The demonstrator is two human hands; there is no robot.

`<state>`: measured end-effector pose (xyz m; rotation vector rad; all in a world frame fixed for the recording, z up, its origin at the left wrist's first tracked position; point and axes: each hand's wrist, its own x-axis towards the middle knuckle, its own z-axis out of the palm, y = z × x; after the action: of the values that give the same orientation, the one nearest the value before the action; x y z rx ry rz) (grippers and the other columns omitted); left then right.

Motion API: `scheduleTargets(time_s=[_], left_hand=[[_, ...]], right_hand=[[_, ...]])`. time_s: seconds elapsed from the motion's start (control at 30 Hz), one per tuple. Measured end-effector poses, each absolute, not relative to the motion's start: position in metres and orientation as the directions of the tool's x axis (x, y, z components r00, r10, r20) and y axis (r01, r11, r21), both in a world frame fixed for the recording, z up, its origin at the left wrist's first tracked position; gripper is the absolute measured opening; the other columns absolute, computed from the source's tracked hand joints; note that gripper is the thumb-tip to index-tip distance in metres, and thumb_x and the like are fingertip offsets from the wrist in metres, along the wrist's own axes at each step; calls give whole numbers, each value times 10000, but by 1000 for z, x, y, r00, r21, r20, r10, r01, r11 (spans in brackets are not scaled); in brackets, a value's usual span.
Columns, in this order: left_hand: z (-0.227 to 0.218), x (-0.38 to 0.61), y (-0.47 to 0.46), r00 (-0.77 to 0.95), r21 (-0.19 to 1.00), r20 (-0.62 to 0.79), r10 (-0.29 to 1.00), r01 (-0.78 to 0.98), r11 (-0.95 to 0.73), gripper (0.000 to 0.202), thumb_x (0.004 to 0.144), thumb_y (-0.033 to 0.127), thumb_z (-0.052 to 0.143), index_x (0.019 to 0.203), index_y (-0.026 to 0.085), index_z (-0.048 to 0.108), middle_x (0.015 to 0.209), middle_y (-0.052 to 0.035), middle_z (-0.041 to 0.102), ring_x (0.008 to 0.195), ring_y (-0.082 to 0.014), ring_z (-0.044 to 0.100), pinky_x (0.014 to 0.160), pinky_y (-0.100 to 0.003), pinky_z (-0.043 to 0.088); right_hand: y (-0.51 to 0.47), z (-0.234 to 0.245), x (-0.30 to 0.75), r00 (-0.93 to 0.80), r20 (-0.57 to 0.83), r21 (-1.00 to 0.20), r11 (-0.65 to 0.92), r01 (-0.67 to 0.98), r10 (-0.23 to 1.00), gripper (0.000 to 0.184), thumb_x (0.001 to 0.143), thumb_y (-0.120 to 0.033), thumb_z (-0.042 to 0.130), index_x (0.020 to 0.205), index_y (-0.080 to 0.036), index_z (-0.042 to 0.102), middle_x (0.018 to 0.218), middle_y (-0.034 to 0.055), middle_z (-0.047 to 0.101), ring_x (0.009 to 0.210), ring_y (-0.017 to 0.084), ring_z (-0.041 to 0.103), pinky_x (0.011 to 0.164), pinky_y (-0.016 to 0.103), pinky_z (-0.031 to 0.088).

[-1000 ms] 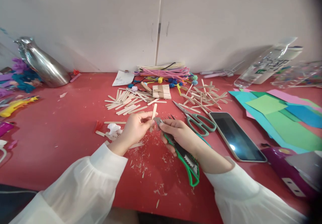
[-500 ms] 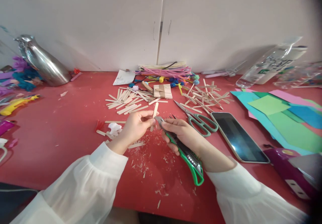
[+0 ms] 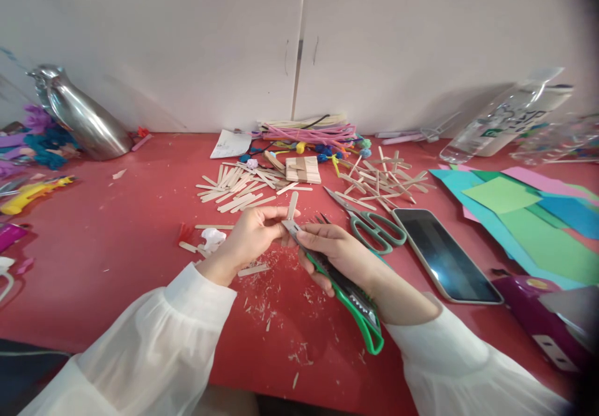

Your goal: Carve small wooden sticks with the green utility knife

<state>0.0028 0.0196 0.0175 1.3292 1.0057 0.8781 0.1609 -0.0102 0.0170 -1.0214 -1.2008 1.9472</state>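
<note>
Pinched upright in my left hand (image 3: 255, 236) is a wooden craft stick (image 3: 292, 206), its lower part hidden behind fingers and blade. My right hand (image 3: 339, 251) is wrapped around a green and black utility knife (image 3: 358, 316). The knife's metal tip (image 3: 291, 226) lies across the stick near my left fingertips. Below both hands, wood shavings (image 3: 266, 294) are scattered on the red table (image 3: 140, 241). Grey-green scissors (image 3: 369, 222) lie just beyond my right hand.
Loose craft sticks (image 3: 238, 185) and a bundled stack (image 3: 303, 169) lie ahead, before pink pipe cleaners (image 3: 309, 133). A phone (image 3: 444, 254), coloured paper (image 3: 524, 216) and a purple glue gun (image 3: 533, 310) sit right. A steel jug (image 3: 88, 116) stands left; a clear bottle (image 3: 500, 116) is back right.
The knife tip has shifted slightly left, from beside the stick to across it. The knife's handle end has dropped a little toward me.
</note>
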Motion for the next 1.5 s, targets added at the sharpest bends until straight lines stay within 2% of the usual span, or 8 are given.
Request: scheduleTargets(time_s=[0.13, 0.23, 0.33, 0.43, 0.77, 1.1, 1.33, 1.5], left_hand=[[13, 3, 20, 314, 999, -41, 949, 20, 36, 84, 703, 116, 584, 764, 134, 640, 608, 13, 605, 546, -93, 558, 594, -242, 473], [10, 2, 22, 311, 999, 24, 950, 30, -35, 67, 727, 156, 598, 783, 135, 628, 583, 17, 573, 547, -92, 532, 579, -234, 453], [7, 0, 22, 293, 992, 85, 952, 60, -107, 67, 760, 181, 585, 800, 145, 626, 597, 25, 551, 551, -80, 504, 589, -228, 441], [6, -1, 22, 294, 988, 97, 951, 89, -128, 57, 774, 199, 583, 775, 150, 612, 592, 32, 533, 558, -80, 493, 611, -234, 441], [8, 2, 21, 304, 984, 114, 946, 94, -149, 86, 745, 216, 603, 795, 147, 616, 582, 28, 537, 541, -93, 486, 586, -245, 433], [1, -1, 20, 297, 874, 256, 920, 335, -352, 140, 777, 243, 584, 857, 169, 672, 656, 5, 594, 581, -116, 510, 572, -238, 430], [7, 0, 15, 307, 882, 182, 934, 370, -293, 208, 790, 210, 563, 938, 173, 703, 732, -18, 646, 628, -137, 550, 595, -257, 450], [8, 2, 14, 288, 939, 134, 948, 269, -214, 237, 792, 219, 576, 995, 166, 687, 658, -6, 626, 598, -133, 532, 599, -269, 451]], right_hand=[[-14, 21, 160, -459, -285, -942, -333, -27, 842, 171, 812, -353, 489, 766, -188, 503, 492, -70, 518, 279, 61, 437, 261, 172, 352], [-16, 22, 160, -330, -231, -970, -192, 146, 915, 186, 830, -356, 446, 728, -202, 465, 502, -70, 503, 282, 57, 420, 291, 188, 350], [-17, 20, 159, -204, -93, -920, -6, 391, 974, 239, 855, -332, 409, 644, -221, 387, 498, -62, 489, 307, 57, 415, 346, 208, 338], [-17, 17, 158, -197, -7, -853, 97, 513, 980, 249, 870, -311, 380, 635, -231, 361, 497, -52, 489, 345, 74, 416, 399, 230, 334], [-16, 15, 156, -216, 87, -724, 211, 657, 972, 255, 871, -294, 347, 624, -243, 315, 476, -48, 432, 392, 107, 415, 452, 236, 296], [-18, 13, 153, -198, 118, -635, 227, 738, 973, 202, 843, -268, 336, 647, -245, 293, 503, -36, 380, 435, 132, 368, 460, 245, 252], [-20, 11, 151, -205, 100, -587, 225, 778, 974, 128, 827, -265, 317, 702, -237, 311, 514, -36, 344, 434, 146, 357, 465, 261, 217], [-21, 16, 150, -187, 129, -624, 226, 748, 974, 180, 832, -271, 326, 662, -247, 275, 499, -39, 361, 414, 132, 347, 445, 251, 235]])
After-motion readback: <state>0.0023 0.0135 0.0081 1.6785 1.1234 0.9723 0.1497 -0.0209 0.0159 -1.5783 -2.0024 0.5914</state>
